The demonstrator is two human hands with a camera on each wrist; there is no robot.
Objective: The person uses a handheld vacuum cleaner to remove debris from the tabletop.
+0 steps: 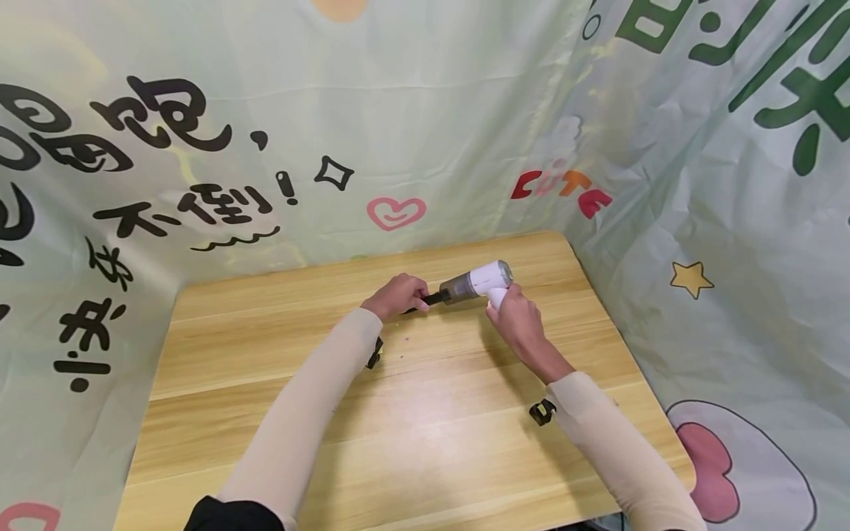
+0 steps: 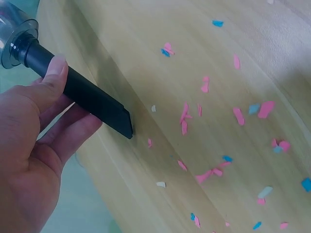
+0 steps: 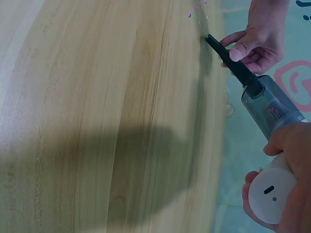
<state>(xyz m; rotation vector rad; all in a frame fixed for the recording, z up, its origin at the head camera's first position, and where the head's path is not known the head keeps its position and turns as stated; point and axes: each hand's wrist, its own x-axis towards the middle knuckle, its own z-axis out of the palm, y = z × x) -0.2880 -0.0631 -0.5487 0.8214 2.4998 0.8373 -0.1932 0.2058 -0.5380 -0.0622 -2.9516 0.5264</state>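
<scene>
A white handheld vacuum cleaner (image 1: 490, 277) with a clear grey dust cup (image 3: 273, 104) is held over the table. My right hand (image 1: 519, 322) grips its white handle (image 3: 273, 194). At the front of the vacuum is a flat black crevice nozzle (image 2: 92, 99), which my left hand (image 2: 36, 131) pinches between thumb and fingers. Scraps of pink paper (image 2: 266, 109) and blue paper (image 2: 217, 23), with some white bits, lie scattered on the wood near the nozzle's tip.
The wooden table (image 1: 425, 413) stands against a printed cloth backdrop (image 1: 432, 133) at the back and sides. A black wrist camera (image 1: 542, 411) sits at my right cuff, another (image 1: 375, 353) at the left.
</scene>
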